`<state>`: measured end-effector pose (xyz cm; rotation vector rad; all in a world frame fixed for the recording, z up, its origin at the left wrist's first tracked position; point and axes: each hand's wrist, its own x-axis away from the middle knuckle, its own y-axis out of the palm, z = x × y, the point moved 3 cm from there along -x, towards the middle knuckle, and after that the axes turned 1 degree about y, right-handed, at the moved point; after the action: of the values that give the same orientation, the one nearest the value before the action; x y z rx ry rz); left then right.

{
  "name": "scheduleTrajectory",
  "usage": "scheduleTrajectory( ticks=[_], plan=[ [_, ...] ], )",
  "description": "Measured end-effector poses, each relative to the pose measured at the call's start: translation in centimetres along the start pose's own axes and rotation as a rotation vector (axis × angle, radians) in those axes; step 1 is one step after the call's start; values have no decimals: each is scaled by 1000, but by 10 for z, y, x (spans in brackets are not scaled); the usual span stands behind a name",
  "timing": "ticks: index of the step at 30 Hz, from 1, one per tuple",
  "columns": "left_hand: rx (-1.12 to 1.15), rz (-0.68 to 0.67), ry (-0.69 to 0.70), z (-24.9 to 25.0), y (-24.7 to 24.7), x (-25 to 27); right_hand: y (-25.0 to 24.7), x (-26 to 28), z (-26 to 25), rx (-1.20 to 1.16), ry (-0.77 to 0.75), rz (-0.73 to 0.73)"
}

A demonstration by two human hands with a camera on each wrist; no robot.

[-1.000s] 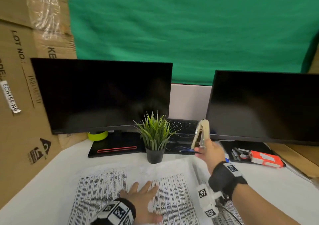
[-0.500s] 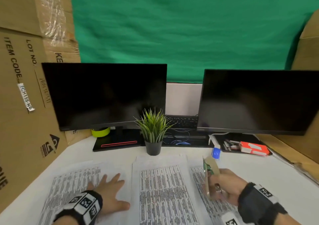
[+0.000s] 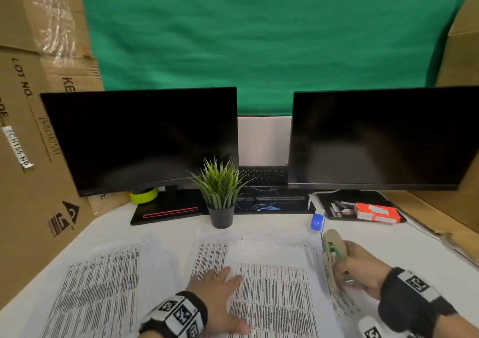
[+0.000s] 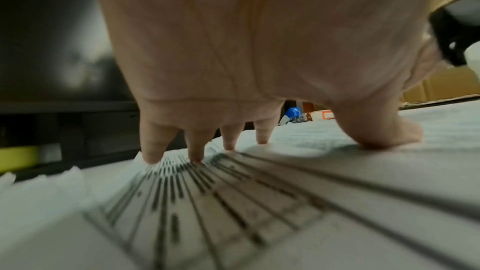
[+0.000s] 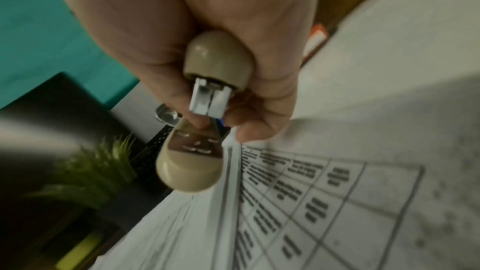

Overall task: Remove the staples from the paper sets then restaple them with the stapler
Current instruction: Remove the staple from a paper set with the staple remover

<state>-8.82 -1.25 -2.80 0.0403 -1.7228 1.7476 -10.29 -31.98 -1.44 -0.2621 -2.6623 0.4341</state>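
Observation:
Printed paper sets lie side by side on the white desk: one at the left [image 3: 101, 286], one in the middle [image 3: 272, 293], one at the right under my right hand. My left hand [image 3: 220, 293] lies flat with spread fingers on the middle set [image 4: 233, 202], its fingertips [image 4: 153, 157] touching the sheet. My right hand [image 3: 360, 270] grips a beige stapler [image 3: 333, 249], held on its side just above the right set's top corner. In the right wrist view the stapler [image 5: 205, 114] stands a little apart at the mouth, its metal anvil plate showing beside the paper edge [image 5: 233, 171].
Two dark monitors [image 3: 145, 138] [image 3: 381, 138] stand at the back with a small potted plant [image 3: 220, 195] between them. A blue object [image 3: 316, 222], an orange box [image 3: 375, 212] and a black tray lie at back right. Cardboard boxes [image 3: 31, 130] wall both sides.
My right hand brought the stapler down from in front of the right monitor to the right paper set. My left hand went left, then slid back onto the middle set.

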Motion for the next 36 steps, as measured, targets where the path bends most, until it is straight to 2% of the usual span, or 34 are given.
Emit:
scheduleTrajectory(
  ticks=[3, 5, 9, 12, 14, 17, 19, 22, 24, 26, 31, 34, 36],
  plan=[
    [86, 122, -64, -1, -1, -7, 8, 1, -12, 122, -75, -37],
    [202, 198, -140, 1, -9, -14, 10, -2, -12, 123, -83, 7],
    [367, 156, -308, 2, -20, -41, 2, -7, 3, 139, 14, 141],
    [499, 118, -394, 3, -25, -53, 2, -9, 15, 251, 95, 90],
    [540, 158, -399, 4, -25, -56, 7, -6, 14, 315, 108, 43],
    [662, 334, -329, -7, -25, -53, 12, -4, 11, 280, 120, -12],
    [831, 483, -310, -29, -26, -42, 10, -6, 11, 220, 141, 12],
    [975, 695, -394, -67, -28, -16, 16, -8, 11, 163, 159, 19],
    [961, 786, -446, -83, -27, 2, 26, -7, 7, 149, 132, -1],
    [1002, 851, -435, -92, -29, 13, 41, -6, -1, 116, 103, -35],
    [1209, 836, -271, -91, -45, 34, 67, -4, -16, 72, 66, -73],
    [1389, 721, -175, -71, -48, 35, 52, 0, -18, 35, 4, 9],
    [1461, 630, -137, -50, -44, 23, 28, 8, -14, -75, -23, 90]
  ],
)
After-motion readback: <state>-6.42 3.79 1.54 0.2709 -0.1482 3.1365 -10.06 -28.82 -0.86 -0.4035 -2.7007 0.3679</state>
